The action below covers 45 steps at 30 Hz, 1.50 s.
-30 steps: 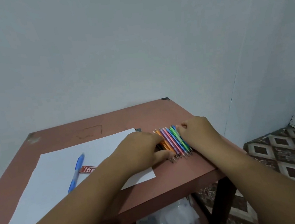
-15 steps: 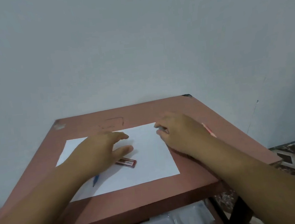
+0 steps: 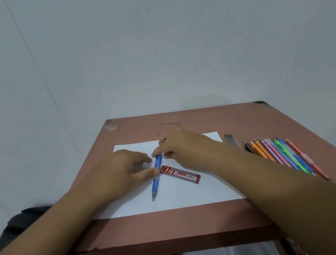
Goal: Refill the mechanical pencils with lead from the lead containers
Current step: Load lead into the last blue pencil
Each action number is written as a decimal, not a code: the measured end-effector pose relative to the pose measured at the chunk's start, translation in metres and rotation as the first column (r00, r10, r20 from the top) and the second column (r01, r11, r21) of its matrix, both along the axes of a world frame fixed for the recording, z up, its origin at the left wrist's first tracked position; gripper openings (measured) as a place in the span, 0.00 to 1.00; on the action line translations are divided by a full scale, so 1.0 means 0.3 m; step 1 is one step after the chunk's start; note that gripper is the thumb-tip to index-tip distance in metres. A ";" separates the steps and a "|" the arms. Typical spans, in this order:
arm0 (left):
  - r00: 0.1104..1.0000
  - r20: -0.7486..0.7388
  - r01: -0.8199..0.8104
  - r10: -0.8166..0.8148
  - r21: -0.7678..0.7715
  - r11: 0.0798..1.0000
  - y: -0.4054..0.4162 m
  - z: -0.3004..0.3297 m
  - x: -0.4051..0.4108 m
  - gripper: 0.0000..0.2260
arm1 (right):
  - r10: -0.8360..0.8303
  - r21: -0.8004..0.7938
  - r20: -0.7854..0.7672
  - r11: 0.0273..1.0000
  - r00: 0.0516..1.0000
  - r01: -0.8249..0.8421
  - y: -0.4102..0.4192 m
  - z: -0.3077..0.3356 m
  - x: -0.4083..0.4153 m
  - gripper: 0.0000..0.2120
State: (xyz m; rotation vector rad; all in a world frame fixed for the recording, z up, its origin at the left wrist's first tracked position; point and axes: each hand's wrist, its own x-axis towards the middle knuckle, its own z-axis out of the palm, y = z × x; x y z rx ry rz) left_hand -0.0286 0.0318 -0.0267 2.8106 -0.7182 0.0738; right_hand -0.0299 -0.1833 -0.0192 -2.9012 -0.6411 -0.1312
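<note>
Since half a second ago: both hands have closed in on the blue translucent mechanical pencil (image 3: 156,177) at mid-sheet; the right hand (image 3: 183,149), previously at the paper's right edge, now sits over the pencil's far end.

Item 1, blue pencil: lies on the white paper sheet (image 3: 191,196), tip toward the near edge of the table. Right hand pinches its far end between fingertips; left hand (image 3: 122,173) touches the barrel with its thumb and curled fingers and appears to pinch it, though the blur leaves this uncertain.

Item 2, red rectangular plastic lead container marked 2B (image 3: 180,174): flat on the sheet, one end touching or just beside the pencil barrel; ungripped.

Item 3, row of coloured mechanical pencils (image 3: 281,154): orange, pink, purple, blue, green, red, side by side near the right edge of the reddish-brown wooden table (image 3: 174,225), well apart from the hands.

Item 4, small dark grey case (image 3: 231,140): between sheet and pencil row; kind unclear.

Assessment: refill of the blue pencil appears to be just starting; the cap end is in hand, the container unopened as far as can be seen.

Room: bare paper lies toward the near edge and bare table runs along the far edge. The red pencil lies close to the right edge and could roll off if jostled.
</note>
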 end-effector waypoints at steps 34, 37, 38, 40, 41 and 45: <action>0.970 0.183 0.223 -0.157 -0.432 0.874 -0.041 -0.011 0.290 0.16 | -0.391 0.670 0.006 0.685 0.921 0.286 -0.153 -0.041 0.079 0.11; 0.970 0.154 0.238 -0.188 -0.456 0.857 -0.029 -0.013 0.290 0.11 | -0.372 0.554 0.065 0.785 0.926 0.277 -0.150 -0.046 0.079 0.14; 0.973 0.137 0.228 -0.184 -0.475 0.850 -0.030 -0.012 0.290 0.09 | -0.359 0.521 0.062 0.807 0.931 0.276 -0.149 -0.040 0.076 0.17; 0.975 0.123 0.224 -0.187 -0.488 0.844 -0.032 -0.012 0.293 0.09 | -0.327 0.447 0.032 0.850 0.944 0.279 -0.151 -0.033 0.076 0.23; 0.974 0.118 0.227 -0.194 -0.484 0.845 -0.032 -0.014 0.296 0.10 | -0.314 0.412 0.023 0.868 0.949 0.277 -0.150 -0.032 0.078 0.26; 0.971 0.104 0.238 -0.215 -0.487 0.840 -0.039 -0.015 0.287 0.10 | -0.293 0.360 0.029 0.895 0.956 0.264 -0.147 -0.036 0.090 0.30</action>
